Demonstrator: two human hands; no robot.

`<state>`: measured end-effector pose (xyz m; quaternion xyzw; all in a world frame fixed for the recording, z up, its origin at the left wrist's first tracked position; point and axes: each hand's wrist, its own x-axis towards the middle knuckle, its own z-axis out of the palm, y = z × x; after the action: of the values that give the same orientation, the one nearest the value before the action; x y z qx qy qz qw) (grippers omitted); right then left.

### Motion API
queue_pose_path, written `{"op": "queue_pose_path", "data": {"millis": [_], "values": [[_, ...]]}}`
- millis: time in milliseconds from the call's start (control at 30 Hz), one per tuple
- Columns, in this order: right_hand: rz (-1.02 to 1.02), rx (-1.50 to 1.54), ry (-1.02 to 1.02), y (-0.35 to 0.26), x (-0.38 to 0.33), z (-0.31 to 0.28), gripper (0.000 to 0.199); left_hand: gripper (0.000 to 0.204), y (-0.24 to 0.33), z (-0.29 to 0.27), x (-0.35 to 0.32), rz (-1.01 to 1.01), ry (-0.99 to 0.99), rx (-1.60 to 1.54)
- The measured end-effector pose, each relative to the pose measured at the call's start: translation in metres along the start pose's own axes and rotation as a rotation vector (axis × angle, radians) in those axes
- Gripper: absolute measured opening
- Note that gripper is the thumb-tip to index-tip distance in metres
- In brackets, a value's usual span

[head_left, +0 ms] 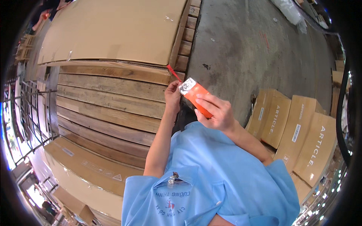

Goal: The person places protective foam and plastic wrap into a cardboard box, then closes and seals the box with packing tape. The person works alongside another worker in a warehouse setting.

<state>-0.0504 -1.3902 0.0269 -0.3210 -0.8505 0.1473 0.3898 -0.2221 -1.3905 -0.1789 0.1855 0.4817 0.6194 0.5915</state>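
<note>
My right hand is wrapped round an orange, flat, oblong object with a white and black-patterned shiny end; its exact kind I cannot make out. My left hand is closed, its fingertips pinched together beside that shiny end. From the left fingertips a thin red strip points up and left toward the near right corner of a big flat carton. Whether the strip is joined to the orange object is hidden. Both hands are in front of my light blue shirt.
Wooden planks lie under and in front of the big carton. Another long carton is at the lower left. Several brown cartons stand at my right. Grey concrete floor extends ahead. Part of another person shows at the upper left.
</note>
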Motion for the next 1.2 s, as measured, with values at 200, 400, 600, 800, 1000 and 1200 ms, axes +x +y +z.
{"op": "queue_pose_path", "data": {"millis": [200,400,600,800,1000,1200], "values": [[0.009,0.048,-0.026,0.011,-0.073,-0.017,0.033,0.013,0.024,-0.011,-0.009,-0.124,-0.092,-0.01],[0.059,0.068,-0.022,0.03,-0.083,0.008,0.032,0.019,0.06,0.009,-0.019,-0.102,-0.099,0.27],[0.092,0.175,-0.015,0.06,-0.065,0.037,0.031,0.046,0.077,-0.004,-0.04,-0.136,-0.057,0.476],[0.07,0.22,0.023,0.1,-0.045,0.085,0.033,0.067,0.123,0.002,-0.058,0.749,-0.583,1.735],[0.012,0.226,0.065,0.112,-0.029,0.101,0.035,0.065,0.156,0.051,0.0,0.762,-0.853,3.036],[0.019,0.123,-0.105,0.09,-0.01,0.096,0.025,0.071,0.156,0.038,0.022,0.776,-1.025,3.378]]}}
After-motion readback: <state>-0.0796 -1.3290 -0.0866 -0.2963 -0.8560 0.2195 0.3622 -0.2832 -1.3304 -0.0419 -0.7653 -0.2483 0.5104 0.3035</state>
